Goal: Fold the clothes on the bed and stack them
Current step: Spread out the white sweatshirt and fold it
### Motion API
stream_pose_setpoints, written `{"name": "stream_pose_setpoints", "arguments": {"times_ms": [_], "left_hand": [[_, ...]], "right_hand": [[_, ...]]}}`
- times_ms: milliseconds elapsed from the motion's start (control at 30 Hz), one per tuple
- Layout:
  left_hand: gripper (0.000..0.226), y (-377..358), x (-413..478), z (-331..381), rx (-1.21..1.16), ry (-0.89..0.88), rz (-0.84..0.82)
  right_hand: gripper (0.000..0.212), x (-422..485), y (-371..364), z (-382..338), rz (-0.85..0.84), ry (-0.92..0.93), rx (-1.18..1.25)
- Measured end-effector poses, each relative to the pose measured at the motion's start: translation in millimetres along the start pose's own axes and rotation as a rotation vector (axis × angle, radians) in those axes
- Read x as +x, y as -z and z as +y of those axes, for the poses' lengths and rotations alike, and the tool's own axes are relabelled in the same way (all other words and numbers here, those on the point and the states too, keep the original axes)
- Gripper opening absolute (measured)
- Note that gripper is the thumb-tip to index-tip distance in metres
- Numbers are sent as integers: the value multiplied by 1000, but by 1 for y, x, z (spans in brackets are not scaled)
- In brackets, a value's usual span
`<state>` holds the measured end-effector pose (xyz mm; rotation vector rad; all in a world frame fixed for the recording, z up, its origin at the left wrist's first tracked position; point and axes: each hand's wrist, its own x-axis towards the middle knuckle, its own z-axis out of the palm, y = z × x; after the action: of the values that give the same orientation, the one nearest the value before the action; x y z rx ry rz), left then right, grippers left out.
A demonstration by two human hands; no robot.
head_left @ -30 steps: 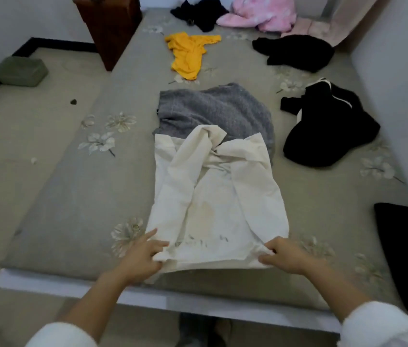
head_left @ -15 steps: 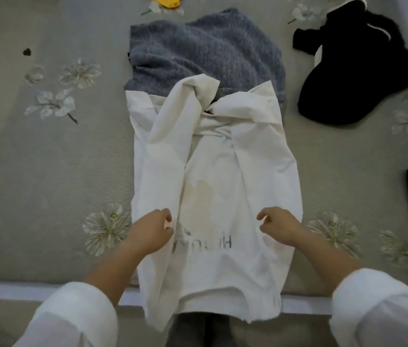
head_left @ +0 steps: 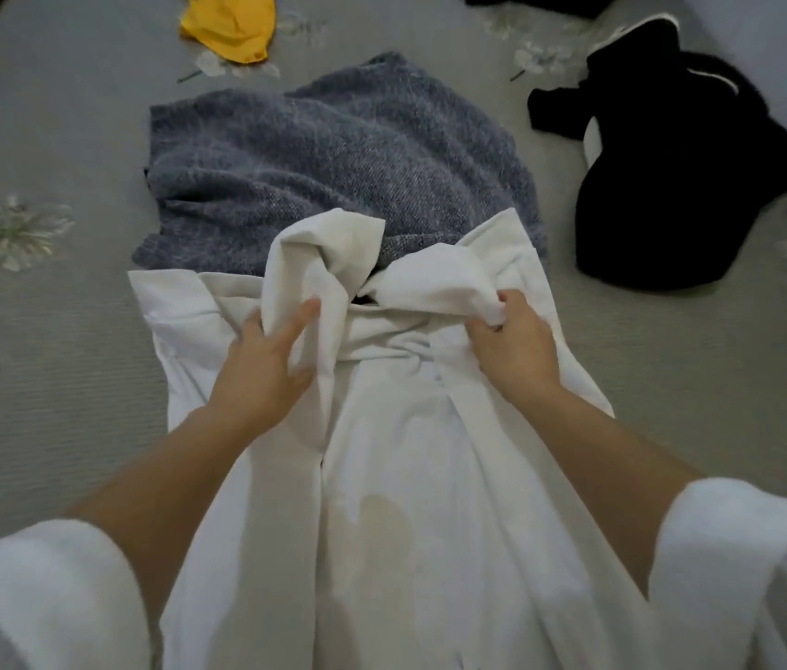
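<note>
A white garment [head_left: 406,500] lies lengthwise on the grey bed [head_left: 53,418], its sides folded inward and a pale stain near its middle. Its far end overlaps a folded grey knit sweater [head_left: 333,157]. My left hand [head_left: 266,365] rests on the left folded sleeve, fingers mostly straight with a fold of cloth between thumb and fingers. My right hand [head_left: 512,345] grips the bunched right sleeve near the garment's top. Both hands are at the far end of the garment.
A black garment with white trim [head_left: 672,171] lies to the right on the bed. A yellow garment [head_left: 232,26] is at the far edge, upper left. Flower prints mark the bed cover. White sleeves cover my forearms at the bottom.
Both hands have left the garment's near hem and moved up to its far end, onto the folded sleeves. The view has come closer over the bed.
</note>
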<state>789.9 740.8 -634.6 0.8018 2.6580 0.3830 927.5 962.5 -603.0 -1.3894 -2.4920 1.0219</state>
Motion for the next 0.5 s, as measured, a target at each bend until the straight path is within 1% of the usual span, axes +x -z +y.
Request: {"name": "stream_pose_setpoints", "arguments": {"times_ms": [33, 67, 167, 200, 267, 300, 367, 400, 433, 500], "left_hand": [[73, -4, 5, 2, 4, 1, -32], [69, -8, 7, 4, 9, 15, -20], [63, -10, 2, 9, -6, 69, 139], [62, -8, -2, 8, -21, 82, 181], [56, 3, -13, 3, -70, 131, 261], [50, 10, -21, -3, -98, 173, 303], [42, 23, -39, -20, -118, 289, 378], [40, 30, -50, -31, -121, 363, 406], [38, 36, -61, -43, -139, 450, 427], [43, 45, -81, -71, -222, 674, 448]], "right_hand": [[26, 4, -2, 2, 39, -21, 49], [20, 6, -3, 5, 62, -82, 174], [18, 12, 7, 12, 68, -354, 671], [17, 14, 15, 15, 90, -401, 757], [18, 21, 35, 23, 225, -478, 863], [22, 24, 47, 30, 338, -514, 856], [34, 25, 72, 48, 579, -579, 677], [40, 20, 83, 58, 656, -594, 609], [46, 15, 91, 66, 674, -593, 574], [55, -1, 95, 75, 589, -502, 510]]}}
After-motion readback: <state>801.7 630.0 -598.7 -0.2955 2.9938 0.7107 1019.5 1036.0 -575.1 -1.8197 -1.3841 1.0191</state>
